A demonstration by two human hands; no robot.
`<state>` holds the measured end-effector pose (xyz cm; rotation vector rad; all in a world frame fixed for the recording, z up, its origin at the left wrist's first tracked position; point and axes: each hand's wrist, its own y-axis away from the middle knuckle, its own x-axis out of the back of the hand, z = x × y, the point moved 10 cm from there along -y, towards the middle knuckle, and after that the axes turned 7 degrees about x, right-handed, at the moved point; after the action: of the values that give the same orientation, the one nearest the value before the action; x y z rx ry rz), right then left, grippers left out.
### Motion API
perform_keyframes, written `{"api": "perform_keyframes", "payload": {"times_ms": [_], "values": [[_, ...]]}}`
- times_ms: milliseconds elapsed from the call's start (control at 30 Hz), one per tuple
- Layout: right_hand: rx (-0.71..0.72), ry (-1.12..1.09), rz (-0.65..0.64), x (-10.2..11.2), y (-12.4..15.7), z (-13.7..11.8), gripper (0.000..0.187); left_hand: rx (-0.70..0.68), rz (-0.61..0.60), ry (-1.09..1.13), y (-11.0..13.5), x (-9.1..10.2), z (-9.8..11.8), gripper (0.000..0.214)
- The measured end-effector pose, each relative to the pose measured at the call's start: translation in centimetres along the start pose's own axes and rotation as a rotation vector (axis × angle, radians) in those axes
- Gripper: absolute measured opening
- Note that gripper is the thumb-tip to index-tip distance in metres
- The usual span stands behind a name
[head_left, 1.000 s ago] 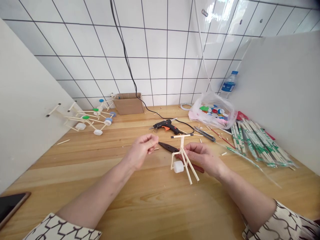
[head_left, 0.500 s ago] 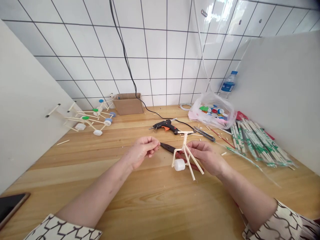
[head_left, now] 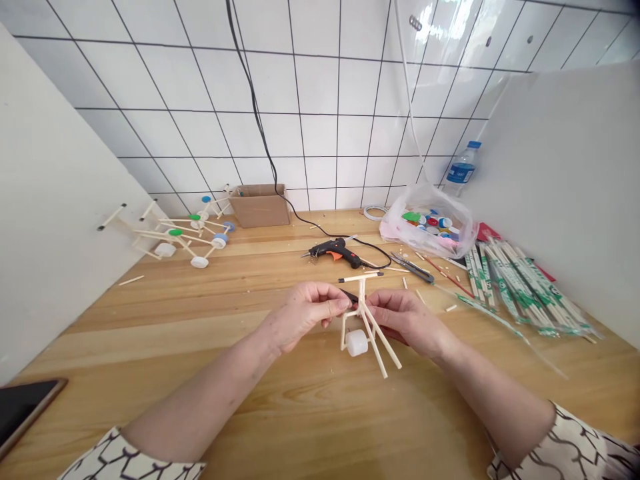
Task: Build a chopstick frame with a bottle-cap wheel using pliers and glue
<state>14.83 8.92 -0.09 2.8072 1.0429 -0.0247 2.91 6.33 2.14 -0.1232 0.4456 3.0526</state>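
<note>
A small model tricycle frame (head_left: 362, 293) made of pale wooden sticks is held up between my two hands. Its crossbar has black ends, and a white bottle-cap wheel (head_left: 357, 343) sits between the bent fork sticks. Two longer sticks splay down to the right. My left hand (head_left: 311, 315) is closed, thumb and fingers pinched at the frame's left side by the joint. My right hand (head_left: 407, 321) grips the frame from the right, just below the upright. Behind it lie pliers, mostly hidden, with dark jaws (head_left: 349, 295) showing between the hands.
A black glue gun (head_left: 335, 251) and a grey cutter (head_left: 413, 268) lie beyond my hands. On the right are a bag of bottle caps (head_left: 395, 230) and wrapped chopsticks (head_left: 530, 287). Finished-looking stick models (head_left: 175, 243), a cardboard box (head_left: 260, 208) and a phone (head_left: 30, 407) are leftward.
My left hand has moved right and now touches the frame. The frame has dropped slightly and turned a little. Black ends now show on its crossbar. The view has shifted slightly.
</note>
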Motion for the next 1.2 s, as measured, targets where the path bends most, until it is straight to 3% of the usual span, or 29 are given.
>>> {"api": "perform_keyframes", "payload": {"times_ms": [267, 433, 733, 1067, 1200], "values": [[0.082, 0.097, -0.047, -0.4, 0.0, -0.4, 0.034, 0.05, -0.012, -0.069, 0.3, -0.6, -0.5, 0.019], [0.102, 0.137, -0.074, -0.7, 0.0, -0.5, 0.032, 0.008, -0.017, -0.117, 0.7, -0.9, 0.3, 0.008], [0.108, 0.157, -0.095, -1.0, 0.1, -0.5, 0.035, -0.026, -0.033, -0.337, 1.0, -1.4, 1.0, 0.011], [0.049, -0.006, -0.05, -0.5, 0.0, -0.1, 0.033, 0.031, -0.029, -0.127, 0.5, -0.8, -0.2, 0.019], [0.023, 0.0, -0.033, -0.3, 0.0, -0.3, 0.037, -0.01, 0.003, 0.006, 0.1, 0.5, 0.3, 0.018]]}}
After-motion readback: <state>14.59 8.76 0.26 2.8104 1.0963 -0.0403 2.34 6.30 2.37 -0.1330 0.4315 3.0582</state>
